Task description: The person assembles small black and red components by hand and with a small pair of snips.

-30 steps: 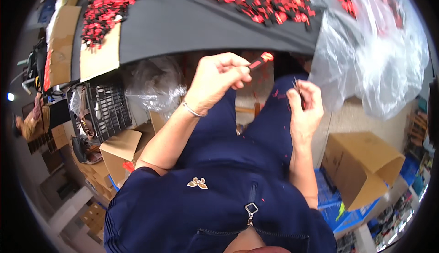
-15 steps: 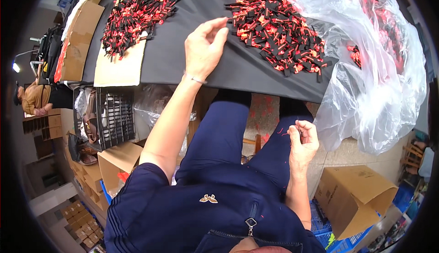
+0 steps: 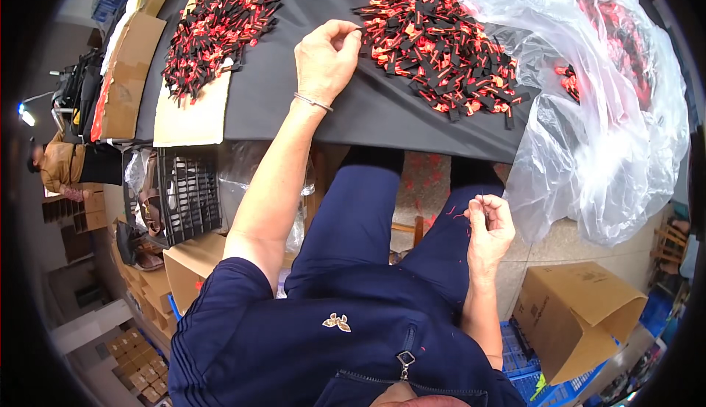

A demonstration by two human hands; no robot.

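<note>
My left hand [image 3: 328, 60] is over the black-covered table [image 3: 294, 116], its thumb and index finger pinched together at the left edge of a heap of small black and orange-red pieces [image 3: 441, 54]. Anything between those fingertips is too small to make out. Low by my right thigh, my right hand [image 3: 490, 236] is closed, with a thin dark object [image 3: 482, 201] poking up from the fingers; its kind does not show. A second heap of similar pieces [image 3: 220, 32] lies at the far left, partly on a cream-coloured sheet [image 3: 190, 124].
A clear plastic bag [image 3: 588, 164] with more red pieces drapes over the table's right side. Cardboard boxes stand at the left [image 3: 132, 76] and lower right [image 3: 570, 319]. A black crate [image 3: 190, 194] sits under the table. Another person [image 3: 59, 164] is at the far left.
My left thumb and index finger have come together at the heap's edge, and the hand has shifted slightly up. The right hand has stayed nearly where it was.
</note>
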